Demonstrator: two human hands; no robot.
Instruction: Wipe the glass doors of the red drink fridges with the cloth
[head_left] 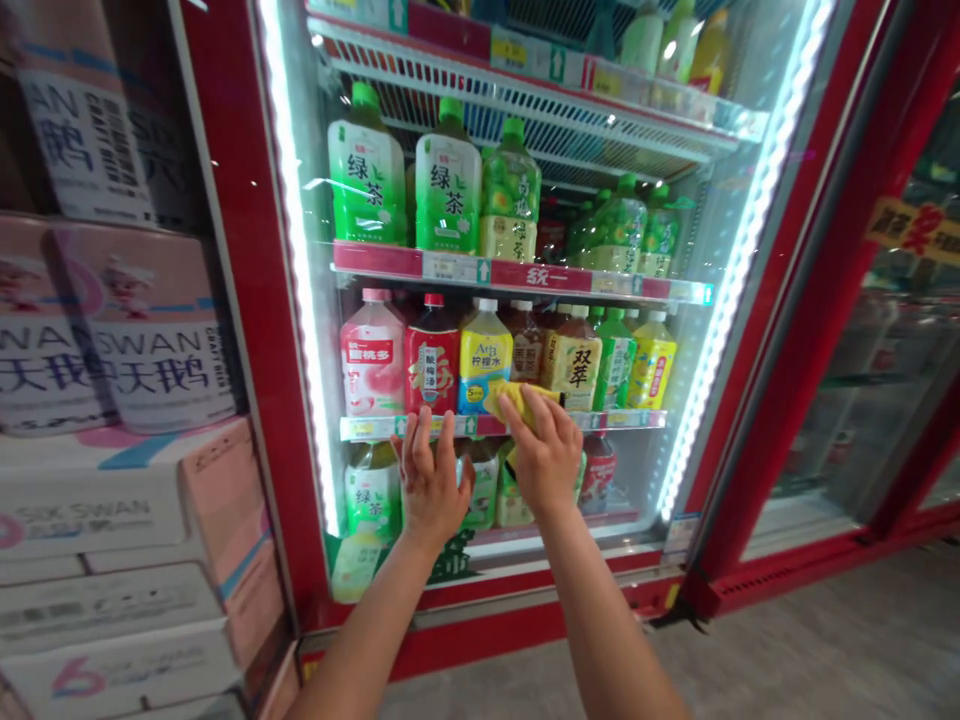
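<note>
My right hand (544, 450) grips a folded yellow cloth (536, 398) with a dark edge, held up at the glass door (645, 500) of a red-framed drinks cooler. To its left, my left hand (433, 475) is raised with fingers spread and nothing in it, close to or touching the glass; contact cannot be made out. Behind the glass, level with the cloth, stand a yellow-and-blue lemon drink bottle (485, 350), a red-labelled bottle (431, 360) and a pink peach drink bottle (372, 355). My hands hide parts of the lower shelf's bottles.
Green tea bottles (367, 180) line the shelf above. Stacked cartons (90, 500) and pink-and-white packs (154, 330) crowd the left side. Another red-framed cooler (817, 420) stands at right, above a grey floor (810, 640). Bright light strips (289, 250) run up the cooler's sides.
</note>
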